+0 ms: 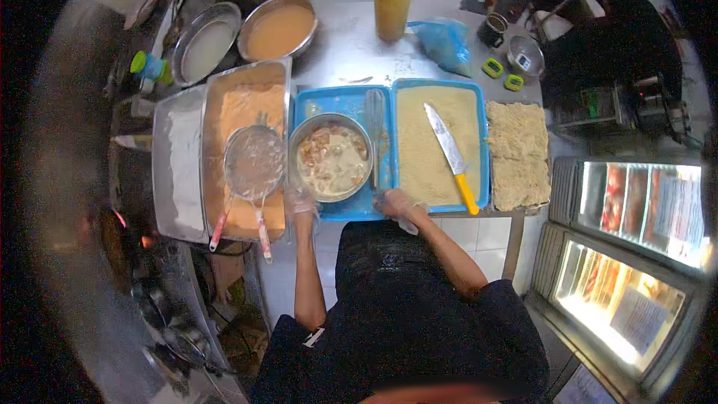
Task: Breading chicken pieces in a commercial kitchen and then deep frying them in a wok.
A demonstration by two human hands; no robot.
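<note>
A round metal bowl [371, 164] with pale batter and pieces of food stands in a blue plastic tray [339, 95]. My left hand [303, 205], in a clear plastic glove, is at the tray's near left, close below the bowl; whether it grips anything cannot be told. My right hand [397, 203], gloved too, is at the handle end of a metal whisk [374, 129] lying along the tray's right side; its grip is unclear. Right of it, a second blue tray of crumbs [412, 151] carries a knife with a yellow handle [465, 193].
Left are a tub of orange powder [275, 76] with two sieves [255, 163] on it, and a tub of white powder [185, 163]. Breaded slabs [519, 151] lie at right. Behind stand two basins [280, 28] [207, 47], a wooden cylinder [392, 5] and a blue bag [446, 45].
</note>
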